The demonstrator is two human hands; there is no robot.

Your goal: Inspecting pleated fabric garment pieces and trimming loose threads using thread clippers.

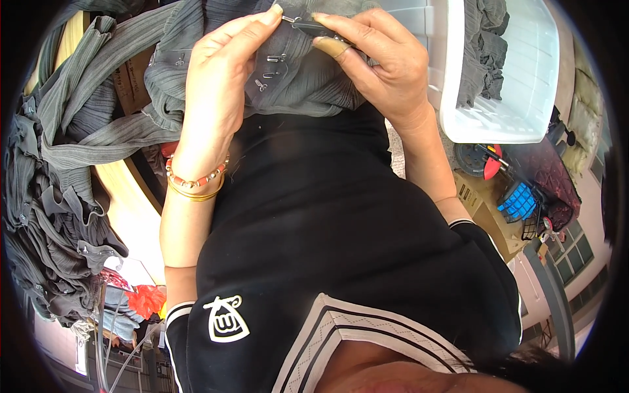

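A dark grey ribbed garment (308,85) lies bunched across my lap at the top of the view. Small silvery metal fasteners (276,59) that look like hooks sit in a row on it. My left hand (223,65) pinches the garment near its edge, thumb and forefinger closed beside a thin metal fastener (288,20). Facing it, my right hand (380,59) grips a dark strip (314,29) of the garment between thumb and fingers. A yellowish-brown covering shows on the right thumb. The fingertips of the two hands are close but apart.
More dark grey ribbed garments (59,216) hang in a heap at the left, over a pale wooden edge (131,190). A white plastic bin (504,121) with grey garments inside stands at the right. Below it are a cardboard box (478,203) and a blue basket (517,201).
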